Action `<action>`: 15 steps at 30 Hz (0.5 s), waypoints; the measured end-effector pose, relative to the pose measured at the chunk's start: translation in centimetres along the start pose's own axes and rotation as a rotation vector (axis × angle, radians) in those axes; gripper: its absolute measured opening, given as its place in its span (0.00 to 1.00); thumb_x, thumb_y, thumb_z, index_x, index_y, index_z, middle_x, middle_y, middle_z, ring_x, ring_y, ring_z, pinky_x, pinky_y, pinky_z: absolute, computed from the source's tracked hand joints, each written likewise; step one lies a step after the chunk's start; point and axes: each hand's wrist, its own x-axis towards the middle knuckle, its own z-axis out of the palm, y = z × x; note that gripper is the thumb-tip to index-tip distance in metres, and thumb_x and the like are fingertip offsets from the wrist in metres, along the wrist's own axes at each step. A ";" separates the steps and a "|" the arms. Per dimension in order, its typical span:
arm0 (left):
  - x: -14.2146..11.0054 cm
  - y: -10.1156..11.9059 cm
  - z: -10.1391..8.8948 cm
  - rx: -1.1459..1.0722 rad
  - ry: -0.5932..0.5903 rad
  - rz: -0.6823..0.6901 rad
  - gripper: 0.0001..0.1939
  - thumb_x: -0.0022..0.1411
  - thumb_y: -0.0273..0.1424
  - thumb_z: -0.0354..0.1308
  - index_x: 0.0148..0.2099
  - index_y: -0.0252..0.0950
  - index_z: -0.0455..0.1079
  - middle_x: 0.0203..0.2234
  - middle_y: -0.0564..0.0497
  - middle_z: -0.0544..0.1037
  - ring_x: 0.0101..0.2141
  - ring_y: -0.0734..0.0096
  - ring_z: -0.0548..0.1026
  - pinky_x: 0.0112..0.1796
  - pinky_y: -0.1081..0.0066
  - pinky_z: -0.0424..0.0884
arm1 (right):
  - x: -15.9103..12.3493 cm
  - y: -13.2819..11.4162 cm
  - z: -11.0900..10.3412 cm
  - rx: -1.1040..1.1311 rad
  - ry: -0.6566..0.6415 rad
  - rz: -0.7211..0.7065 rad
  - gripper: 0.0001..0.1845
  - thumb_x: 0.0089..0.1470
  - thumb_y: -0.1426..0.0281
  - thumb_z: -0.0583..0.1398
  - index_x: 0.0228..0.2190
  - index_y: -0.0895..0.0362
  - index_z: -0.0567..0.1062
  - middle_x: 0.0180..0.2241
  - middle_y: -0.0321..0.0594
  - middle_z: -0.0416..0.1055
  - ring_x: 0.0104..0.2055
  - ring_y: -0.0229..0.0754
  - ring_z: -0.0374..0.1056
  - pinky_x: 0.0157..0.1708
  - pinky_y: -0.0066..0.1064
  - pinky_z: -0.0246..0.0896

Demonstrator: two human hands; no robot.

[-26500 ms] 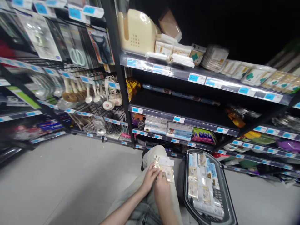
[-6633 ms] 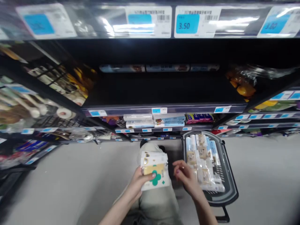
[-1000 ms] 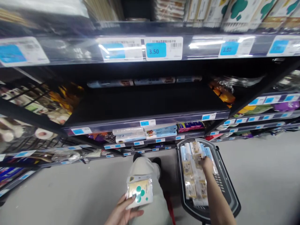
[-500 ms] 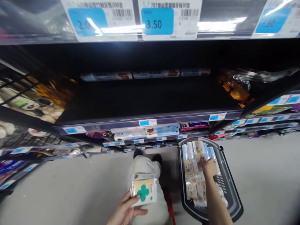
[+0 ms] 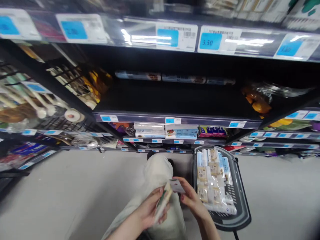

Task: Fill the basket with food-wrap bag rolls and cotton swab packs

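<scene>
My left hand (image 5: 150, 210) is closed round a stack of flat packets (image 5: 163, 200), now turned edge-on over my knee. My right hand (image 5: 191, 198) pinches a small packet (image 5: 177, 186) with a grey header card right beside that stack. To the right on the floor stands a grey shopping basket (image 5: 238, 206) filled with several similar packets (image 5: 212, 176) and white-blue rolls.
Black store shelving (image 5: 175, 118) with blue price tags rises in front of me; the middle shelf is mostly dark and bare. Boxes sit on the shelf below it. Hanging kitchen tools (image 5: 37, 110) fill the rack at left. Grey floor (image 5: 62, 193) lies to both sides.
My right hand has left the basket and come back to the stack with a small packet in it. My left hand has tipped the stack on edge. The view swung slightly left.
</scene>
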 end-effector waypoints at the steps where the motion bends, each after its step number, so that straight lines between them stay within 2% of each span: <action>1: -0.5 -0.6 0.1 -0.079 -0.034 -0.057 0.08 0.58 0.32 0.57 0.29 0.34 0.68 0.10 0.61 0.59 0.10 0.86 0.51 0.13 0.84 0.49 | -0.2 -0.6 1.0 0.029 -0.025 -0.045 0.37 0.40 0.49 0.65 0.50 0.52 0.67 0.47 0.45 0.67 0.48 0.48 0.63 0.46 0.37 0.57; 2: -1.0 -1.2 0.2 -0.136 -0.057 -0.106 0.10 0.60 0.31 0.55 0.27 0.34 0.66 0.09 0.63 0.54 0.10 0.88 0.44 0.12 0.85 0.42 | -0.3 -1.1 1.8 0.039 -0.018 -0.083 0.38 0.39 0.49 0.66 0.50 0.52 0.67 0.47 0.45 0.67 0.48 0.48 0.63 0.46 0.37 0.56; 3: -1.5 -1.7 0.2 -0.170 -0.078 -0.146 0.11 0.62 0.30 0.53 0.26 0.34 0.63 0.08 0.64 0.50 0.10 0.88 0.38 0.12 0.85 0.38 | -0.4 -1.5 2.5 0.031 0.012 -0.104 0.35 0.38 0.50 0.66 0.47 0.53 0.69 0.44 0.44 0.69 0.45 0.47 0.64 0.44 0.35 0.57; 5: -2.3 -2.7 0.5 -0.186 -0.127 -0.223 0.13 0.63 0.26 0.50 0.25 0.34 0.61 0.07 0.66 0.44 0.11 0.88 0.32 0.12 0.85 0.33 | -0.6 -2.1 3.5 -0.014 0.090 -0.083 0.24 0.38 0.54 0.68 0.35 0.54 0.72 0.31 0.38 0.70 0.34 0.40 0.65 0.35 0.30 0.59; 7: -2.9 -3.3 0.7 -0.145 -0.225 -0.351 0.11 0.62 0.26 0.50 0.26 0.34 0.62 0.06 0.66 0.45 0.11 0.87 0.34 0.12 0.84 0.36 | -1.1 -2.7 4.0 -0.064 0.137 -0.001 0.19 0.38 0.58 0.69 0.24 0.56 0.69 0.21 0.32 0.65 0.24 0.34 0.60 0.26 0.26 0.56; 9: -3.3 -3.8 0.7 -0.057 -0.298 -0.425 0.08 0.61 0.31 0.52 0.31 0.34 0.66 0.08 0.61 0.55 0.10 0.84 0.47 0.13 0.83 0.45 | -1.8 -3.4 4.2 -0.118 0.177 0.076 0.20 0.37 0.57 0.68 0.20 0.57 0.67 0.17 0.30 0.63 0.20 0.33 0.57 0.21 0.25 0.53; 10: -3.4 -4.0 0.5 0.007 -0.299 -0.390 0.09 0.60 0.34 0.53 0.34 0.34 0.68 0.12 0.58 0.63 0.13 0.81 0.56 0.15 0.82 0.51 | -2.3 -3.9 4.2 -0.155 0.212 0.103 0.21 0.37 0.56 0.68 0.20 0.57 0.66 0.16 0.30 0.63 0.19 0.33 0.57 0.20 0.24 0.52; 12: -3.6 -4.1 -0.1 0.136 -0.227 -0.160 0.14 0.57 0.38 0.54 0.39 0.33 0.71 0.24 0.50 0.74 0.22 0.73 0.69 0.20 0.76 0.63 | -3.2 -4.7 4.0 -0.248 0.291 0.122 0.22 0.36 0.54 0.67 0.19 0.57 0.67 0.15 0.31 0.63 0.17 0.33 0.57 0.17 0.24 0.50; 14: -3.9 -3.8 -1.2 0.218 -0.129 0.135 0.14 0.53 0.36 0.57 0.39 0.33 0.72 0.32 0.46 0.77 0.31 0.65 0.73 0.28 0.70 0.71 | -4.1 -5.3 3.5 -0.331 0.358 0.103 0.22 0.37 0.53 0.66 0.19 0.57 0.68 0.16 0.33 0.64 0.17 0.34 0.58 0.17 0.24 0.51; 15: -4.2 -3.5 -1.7 0.248 -0.107 0.229 0.14 0.49 0.33 0.60 0.39 0.32 0.73 0.33 0.46 0.77 0.35 0.62 0.74 0.31 0.67 0.73 | -4.5 -5.4 3.3 -0.364 0.379 0.088 0.22 0.38 0.53 0.66 0.20 0.57 0.68 0.16 0.33 0.65 0.18 0.34 0.59 0.18 0.25 0.51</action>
